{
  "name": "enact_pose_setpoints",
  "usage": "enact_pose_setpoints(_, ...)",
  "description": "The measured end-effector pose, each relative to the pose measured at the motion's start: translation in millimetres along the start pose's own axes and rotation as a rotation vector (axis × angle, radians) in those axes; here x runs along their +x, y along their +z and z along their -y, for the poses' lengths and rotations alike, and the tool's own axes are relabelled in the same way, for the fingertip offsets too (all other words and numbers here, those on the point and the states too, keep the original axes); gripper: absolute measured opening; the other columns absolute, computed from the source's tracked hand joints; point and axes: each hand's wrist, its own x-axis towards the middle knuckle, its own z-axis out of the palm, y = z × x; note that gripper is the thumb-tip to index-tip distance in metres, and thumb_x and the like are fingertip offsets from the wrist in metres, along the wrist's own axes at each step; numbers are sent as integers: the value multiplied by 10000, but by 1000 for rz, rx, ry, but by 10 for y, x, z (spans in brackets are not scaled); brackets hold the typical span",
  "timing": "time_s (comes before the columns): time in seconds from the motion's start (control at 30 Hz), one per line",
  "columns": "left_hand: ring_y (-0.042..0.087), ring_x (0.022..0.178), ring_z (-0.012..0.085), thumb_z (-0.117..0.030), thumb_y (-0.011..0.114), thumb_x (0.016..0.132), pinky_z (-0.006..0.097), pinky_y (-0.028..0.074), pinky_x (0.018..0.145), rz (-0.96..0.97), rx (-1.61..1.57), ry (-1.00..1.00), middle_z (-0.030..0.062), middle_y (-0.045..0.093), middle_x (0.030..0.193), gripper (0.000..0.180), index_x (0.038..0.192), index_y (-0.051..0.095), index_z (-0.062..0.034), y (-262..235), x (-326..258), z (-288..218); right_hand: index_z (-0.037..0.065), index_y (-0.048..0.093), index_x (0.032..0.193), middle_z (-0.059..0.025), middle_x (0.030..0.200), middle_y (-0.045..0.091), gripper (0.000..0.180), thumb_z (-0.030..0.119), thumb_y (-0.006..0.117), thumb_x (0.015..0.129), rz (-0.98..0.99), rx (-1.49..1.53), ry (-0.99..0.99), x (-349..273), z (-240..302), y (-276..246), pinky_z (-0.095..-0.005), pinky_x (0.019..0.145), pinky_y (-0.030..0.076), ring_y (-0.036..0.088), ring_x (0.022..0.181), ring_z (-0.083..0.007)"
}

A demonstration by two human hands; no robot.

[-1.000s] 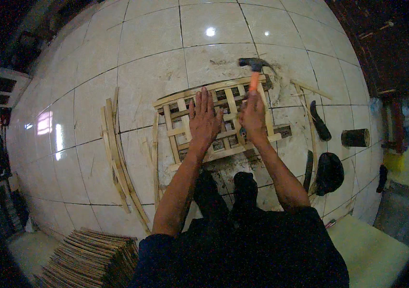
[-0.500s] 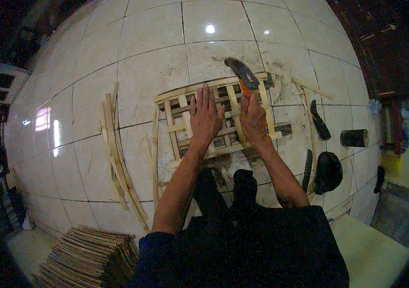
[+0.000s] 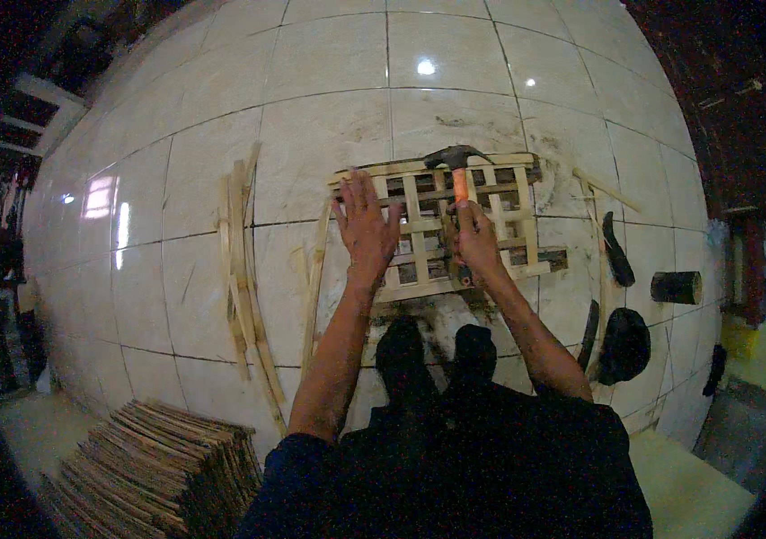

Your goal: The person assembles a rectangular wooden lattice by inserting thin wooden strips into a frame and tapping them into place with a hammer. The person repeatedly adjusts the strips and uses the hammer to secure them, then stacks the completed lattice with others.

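A lattice of pale bamboo or wood strips (image 3: 519,216) lies on the tiled floor in front of my feet, woven across darker slats. My left hand (image 3: 368,238) is spread flat with fingers apart on the lattice's left part. My right hand (image 3: 477,241) is wrapped round the orange handle of a claw hammer (image 3: 460,184). The hammer's dark head is over the far edge strip, right of the middle; whether it touches the strip I cannot tell. My right hand covers part of the lattice's middle.
Long loose strips (image 3: 241,260) lie to the left, and a thick stack of strips (image 3: 145,467) is at lower left. On the right are a curved dark object (image 3: 617,251), a dark cylinder (image 3: 676,287), a black rounded lump (image 3: 625,346) and thin strips (image 3: 612,189).
The hammer has turned from tilted and raised to nearly straight over the lattice, moving left along it. My left hand has shifted toward the lattice's left end. The whole view has shifted slightly.
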Motion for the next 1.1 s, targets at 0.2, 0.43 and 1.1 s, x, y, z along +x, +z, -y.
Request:
enact_pose_setpoints(0.2,145,1427,303,-399,451,936,536,90,1125,43,74,103,101,152,1554,657,1459,266,-48,1,-55,22,48,514,1137,-38,676,466,510,498,324,990,-41,250,286,23,735,125,-283,451,391,458,524,-117)
enact_pose_setpoints(0.43,147,1427,298,-400,454,933,524,71,1130,75,47,83,104,174,1549,657,1459,268,-52,0,-45,7,-30,499,1172,-270,942,600,493,389,298,1007,54,-41,231,179,904,175,-495,799,459,589,896,-432)
enact_pose_setpoints(1.1,164,1423,303,-401,431,949,538,93,1123,22,0,122,110,178,1547,652,1465,241,-50,-60,-47,23,25,453,981,-223,632,570,261,285,428,991,49,-302,-109,143,1141,-103,-498,499,411,577,575,-424)
